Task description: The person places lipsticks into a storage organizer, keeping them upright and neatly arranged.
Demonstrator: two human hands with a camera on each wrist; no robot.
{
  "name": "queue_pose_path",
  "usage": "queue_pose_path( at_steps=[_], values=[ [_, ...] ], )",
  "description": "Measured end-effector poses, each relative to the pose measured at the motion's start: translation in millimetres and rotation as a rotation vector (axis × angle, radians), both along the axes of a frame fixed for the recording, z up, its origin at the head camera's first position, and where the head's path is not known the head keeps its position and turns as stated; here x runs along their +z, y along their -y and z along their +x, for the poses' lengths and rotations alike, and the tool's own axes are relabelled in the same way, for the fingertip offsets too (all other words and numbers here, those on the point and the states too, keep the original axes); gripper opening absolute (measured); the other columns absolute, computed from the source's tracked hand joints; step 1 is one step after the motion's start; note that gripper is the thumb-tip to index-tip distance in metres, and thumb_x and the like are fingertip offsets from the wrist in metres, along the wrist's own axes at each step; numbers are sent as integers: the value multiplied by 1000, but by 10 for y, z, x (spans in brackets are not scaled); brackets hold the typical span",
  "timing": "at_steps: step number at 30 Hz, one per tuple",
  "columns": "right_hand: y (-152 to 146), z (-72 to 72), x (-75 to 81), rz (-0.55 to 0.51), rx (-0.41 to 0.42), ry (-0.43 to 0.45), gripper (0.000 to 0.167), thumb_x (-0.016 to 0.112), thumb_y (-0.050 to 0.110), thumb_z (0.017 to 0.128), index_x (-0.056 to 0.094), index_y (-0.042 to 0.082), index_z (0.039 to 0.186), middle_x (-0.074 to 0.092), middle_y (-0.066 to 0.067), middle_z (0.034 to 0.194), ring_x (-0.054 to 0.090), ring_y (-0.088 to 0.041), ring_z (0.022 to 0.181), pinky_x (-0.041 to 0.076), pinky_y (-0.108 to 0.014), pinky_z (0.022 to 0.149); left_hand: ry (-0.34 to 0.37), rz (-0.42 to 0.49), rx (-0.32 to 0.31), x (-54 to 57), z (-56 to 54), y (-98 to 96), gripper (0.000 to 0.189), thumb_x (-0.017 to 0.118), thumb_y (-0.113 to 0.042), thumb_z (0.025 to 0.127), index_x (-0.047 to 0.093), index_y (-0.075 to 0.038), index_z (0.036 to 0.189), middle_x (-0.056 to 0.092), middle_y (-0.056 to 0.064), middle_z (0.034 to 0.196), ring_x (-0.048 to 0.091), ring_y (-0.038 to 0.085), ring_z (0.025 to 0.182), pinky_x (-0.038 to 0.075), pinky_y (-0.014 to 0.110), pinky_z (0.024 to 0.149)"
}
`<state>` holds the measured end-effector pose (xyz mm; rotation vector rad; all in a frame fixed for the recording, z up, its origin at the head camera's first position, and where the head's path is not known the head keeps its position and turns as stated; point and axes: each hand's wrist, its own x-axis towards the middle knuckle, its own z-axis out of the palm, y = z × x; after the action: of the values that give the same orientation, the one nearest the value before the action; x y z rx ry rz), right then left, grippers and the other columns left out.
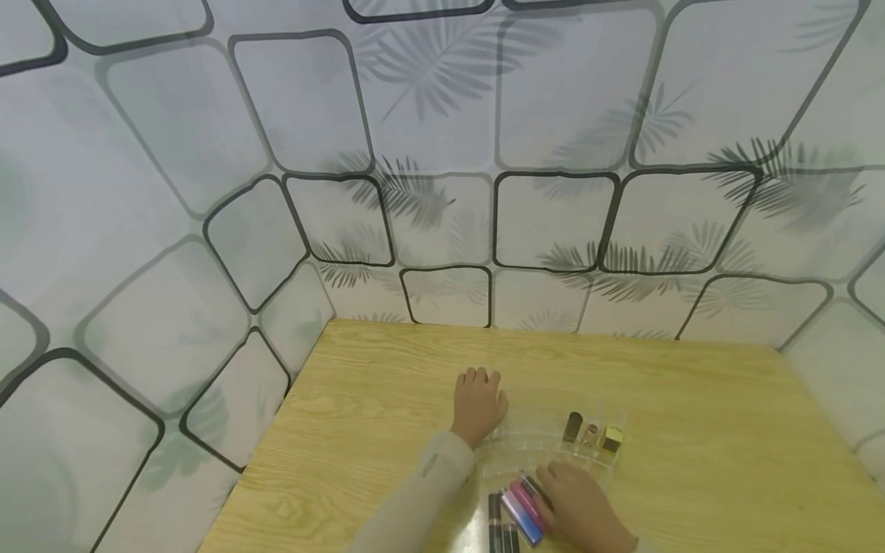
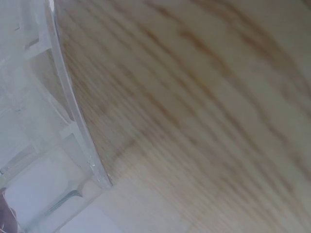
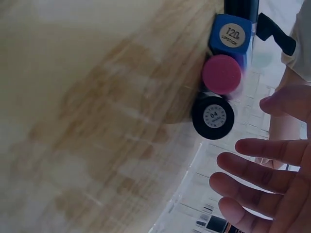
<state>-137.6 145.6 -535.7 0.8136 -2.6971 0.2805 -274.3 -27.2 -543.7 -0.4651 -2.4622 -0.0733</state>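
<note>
The work in hand looks like filling the clear rack [image 1: 513, 463] with lipsticks, and the step seems to be the reach for another one. The right hand [image 1: 577, 503] is spread, its fingers straight and parted with nothing between them, next to the black tube [image 3: 214, 118]. That tube lies on the table [image 1: 719, 445] in front of the rack, beside the pink tube [image 3: 221, 74] and the blue one [image 3: 230, 35], with two dark tubes [image 1: 495, 522] nearby. A black cap [image 1: 572, 427], a small clear pot [image 1: 591, 434] and a gold-topped box [image 1: 611, 438] stand toward the rack's right end. The left hand [image 1: 477, 405] is at the left end; I cannot tell whether it grips there. The next move probably calls for pinching the black tube, lifting it clear of its neighbours and standing it in a vacant slot.
</note>
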Motion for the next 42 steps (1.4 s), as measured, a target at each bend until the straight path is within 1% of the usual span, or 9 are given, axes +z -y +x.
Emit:
queue_pose_path(
  at_steps=[3,6,10,16,20,24,32,42],
  values=[
    [4,11,-21,-11,-9,77,20,70,27,75,59,13,85,43,11,69,37,-1,59,37,-19,54,-9,-8,2,-5,-3,-3,21,65,-33,77,67,-17,91,63,-1,78,55,14,73,43,27,67],
    [13,19,-48,-24,-10,125,20,68,28,78,59,12,87,41,11,68,34,1,59,33,-18,53,-13,-5,-5,-1,0,-5,21,66,-32,77,67,-17,91,63,-1,77,55,14,71,43,26,66],
    [21,22,-66,-20,-14,154,21,67,28,79,59,11,90,42,11,70,36,0,60,34,-18,53,-15,-2,-14,16,11,-7,20,67,-31,76,67,-17,90,63,-1,76,54,13,70,42,26,64],
    [26,14,-75,-23,-32,198,17,66,23,79,58,12,89,44,10,71,39,-1,61,37,-20,54,-7,-15,-12,13,10,-10,20,67,-32,77,67,-18,92,62,-2,77,53,13,70,42,25,65],
    [24,3,-102,-14,-40,191,14,66,22,80,58,13,87,46,9,71,42,-3,61,38,-21,54,3,-4,-15,-5,4,-10,20,67,-31,77,67,-18,92,62,-2,77,53,13,70,42,25,65],
    [23,-6,-121,11,-52,182,16,67,21,79,59,11,88,48,8,71,45,-5,61,41,-23,55,0,6,-20,-11,3,-10,20,67,-31,77,67,-18,92,62,-1,77,53,13,70,41,25,65],
    [38,-28,-120,23,-57,173,16,67,21,79,59,10,88,51,5,73,51,-9,64,47,-27,59,-7,13,-15,-8,4,-11,19,67,-31,77,67,-18,91,62,-1,77,54,13,70,41,26,64],
    [66,-57,-129,27,-71,213,16,66,21,80,59,9,89,53,3,76,54,-12,67,49,-29,61,-12,29,-20,-6,4,-13,19,69,-30,75,67,-17,90,62,-1,76,54,13,69,41,26,64]
  ],
)
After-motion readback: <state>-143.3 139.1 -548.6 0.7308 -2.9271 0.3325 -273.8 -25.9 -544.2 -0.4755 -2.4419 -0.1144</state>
